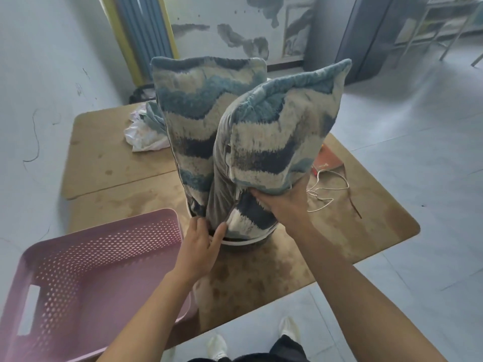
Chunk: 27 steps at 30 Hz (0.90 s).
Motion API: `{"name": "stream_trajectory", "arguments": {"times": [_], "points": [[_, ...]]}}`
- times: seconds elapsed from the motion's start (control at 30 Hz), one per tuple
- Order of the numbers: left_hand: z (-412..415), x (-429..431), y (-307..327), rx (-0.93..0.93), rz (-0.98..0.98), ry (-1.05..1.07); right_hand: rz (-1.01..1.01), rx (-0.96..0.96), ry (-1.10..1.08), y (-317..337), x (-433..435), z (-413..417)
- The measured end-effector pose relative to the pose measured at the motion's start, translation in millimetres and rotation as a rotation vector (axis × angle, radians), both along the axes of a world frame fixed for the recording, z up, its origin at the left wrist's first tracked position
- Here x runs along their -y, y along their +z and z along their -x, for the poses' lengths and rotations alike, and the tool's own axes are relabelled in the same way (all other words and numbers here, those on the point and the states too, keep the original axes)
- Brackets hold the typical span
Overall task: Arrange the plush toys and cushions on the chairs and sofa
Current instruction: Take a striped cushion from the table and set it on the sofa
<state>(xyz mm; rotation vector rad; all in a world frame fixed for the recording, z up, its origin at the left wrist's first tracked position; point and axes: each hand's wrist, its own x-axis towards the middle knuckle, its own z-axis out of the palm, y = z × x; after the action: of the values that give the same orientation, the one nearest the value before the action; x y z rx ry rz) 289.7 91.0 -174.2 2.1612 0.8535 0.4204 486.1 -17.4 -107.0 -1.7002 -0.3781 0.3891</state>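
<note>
Two cushions with blue, navy and cream wave stripes stand upright in a round white-rimmed basket [243,242] on a wooden table [366,226]. The rear cushion [190,100] stands straight behind. The front cushion [277,131] leans to the right. My right hand [285,202] grips the front cushion's lower edge from below. My left hand [201,246] rests at the basket's near-left rim, thumb and fingers pinching the rim beside the cushion's bottom corner.
A pink perforated plastic basket [78,278] sits on the table's near-left corner. White and grey cloth [146,131] lies at the far left, a red object [329,160] and a white cord [326,189] at the right. Pale tiled floor surrounds the table.
</note>
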Motion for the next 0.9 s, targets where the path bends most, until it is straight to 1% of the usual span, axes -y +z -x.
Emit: {"name": "stream_trajectory", "arguments": {"times": [0.03, 0.07, 0.1, 0.17, 0.2, 0.23, 0.27, 0.33, 0.43, 0.6, 0.8, 0.9], "points": [[2.3, -4.4, -7.3, -0.03, -0.108, -0.098, 0.016, -0.006, -0.004, -2.5, 2.5, -4.2], [3.7, -5.0, -8.8, -0.115, -0.146, -0.155, 0.02, -0.029, -0.01, -1.6, 5.0, -6.1], [4.1, -2.4, -7.1, -0.186, -0.178, -0.172, -0.004, -0.067, -0.011, 0.3, 6.1, -8.1], [4.9, -2.6, -8.6, -0.38, -0.327, -0.177, -0.107, -0.143, -0.008, 8.5, 6.4, -11.5], [5.9, -2.0, -12.0, -0.395, -0.387, -0.186, -0.161, -0.169, -0.006, 14.5, 5.8, -13.2], [6.0, -1.2, -13.8, -0.368, -0.447, -0.191, -0.209, -0.187, 0.007, 20.3, 4.4, -14.2], [4.5, -0.4, -12.4, -0.343, -0.457, -0.184, -0.228, -0.192, 0.017, 26.3, 3.3, -14.2], [0.3, -3.0, -11.2, -0.3, -0.446, -0.153, -0.239, -0.188, 0.034, 38.6, 2.9, -13.9], [-10.4, -2.8, 0.2, -0.329, -0.269, -0.153, -0.251, -0.132, 0.087, 54.7, 4.0, -17.9], [-22.4, -0.2, -5.0, -0.331, -0.126, -0.141, -0.264, -0.084, 0.131, 62.2, 16.1, -23.5], [-37.5, 11.2, 0.6, -0.298, -0.119, -0.121, -0.349, -0.131, -0.016, 58.2, 29.8, -30.7], [-49.6, 18.5, 4.5, -0.321, -0.208, -0.139, -0.358, -0.18, -0.14, 53.4, 34.9, -33.2]]}}
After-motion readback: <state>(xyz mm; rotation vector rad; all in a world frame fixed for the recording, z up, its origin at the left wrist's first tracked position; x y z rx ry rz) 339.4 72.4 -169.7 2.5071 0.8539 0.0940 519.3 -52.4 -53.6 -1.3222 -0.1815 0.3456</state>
